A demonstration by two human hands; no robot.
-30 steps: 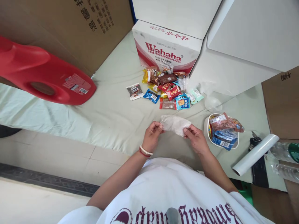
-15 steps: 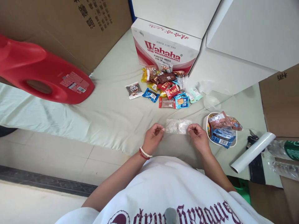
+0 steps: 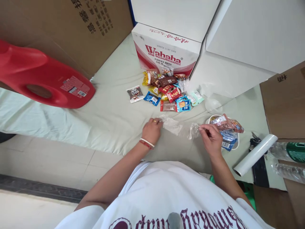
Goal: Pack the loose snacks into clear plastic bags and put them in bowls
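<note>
A crinkled, see-through plastic film (image 3: 175, 126), perhaps a bag or wrapper, stretches between my two hands just above the cloth. My left hand (image 3: 152, 132) is closed over its left end, with the fingertips partly hidden. At the other end, my right hand (image 3: 211, 138) pinches the plastic between thumb and fingers. Close beside my right hand stands a white container (image 3: 238, 140) filled with packaged snacks. Beyond the film lies a pile of colourful snack packets (image 3: 170, 90), and a brown-and-white packet (image 3: 135, 94) sits at its left edge.
A Wahaha carton (image 3: 166, 52) stands behind the pile, beside large white boxes (image 3: 238, 73). To the left is a big red jug (image 3: 47, 76). A clear lid-like plastic piece (image 3: 213, 105), a white roll (image 3: 256, 155), keys (image 3: 255, 138) and plastic bottles (image 3: 288, 151) are on the right.
The plastic has gone from a compact, folded packet to a longer, looser stretch. My hands have moved apart, the left one turning palm down and the right one shifting right.
</note>
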